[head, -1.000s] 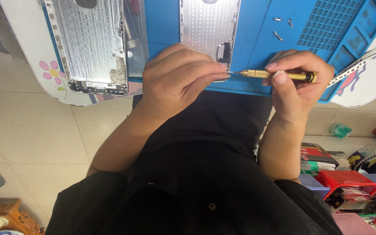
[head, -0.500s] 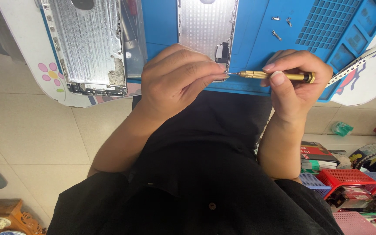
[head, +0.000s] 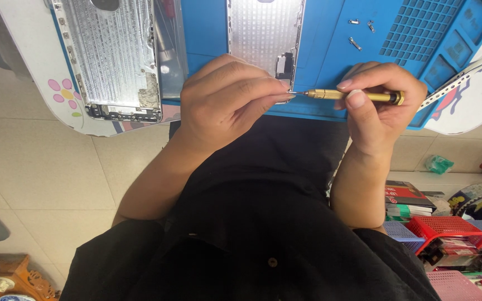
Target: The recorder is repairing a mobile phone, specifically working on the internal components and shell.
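My right hand (head: 377, 103) grips a gold screwdriver (head: 355, 96), held level with its tip pointing left. My left hand (head: 227, 103) has its fingers pinched together right at that tip, over the near edge of a blue work mat (head: 330, 50). Whether something small sits between the fingertips cannot be made out. Just beyond the left hand a silver phone housing (head: 263, 33) lies open-side up on the mat. A second, larger silver phone housing (head: 115, 56) lies to the left on the white table (head: 34, 72).
Three small metal parts (head: 361, 30) lie loose on the mat past the screwdriver. The mat's right part has a grid of small compartments (head: 419, 33). On the floor to the right stand red and blue baskets (head: 447, 231) and boxes; a wooden piece (head: 6, 276) at lower left.
Both hands have stayed together at the mat's near edge; the view has shifted slightly. The screwdriver tip still meets my left fingertips.
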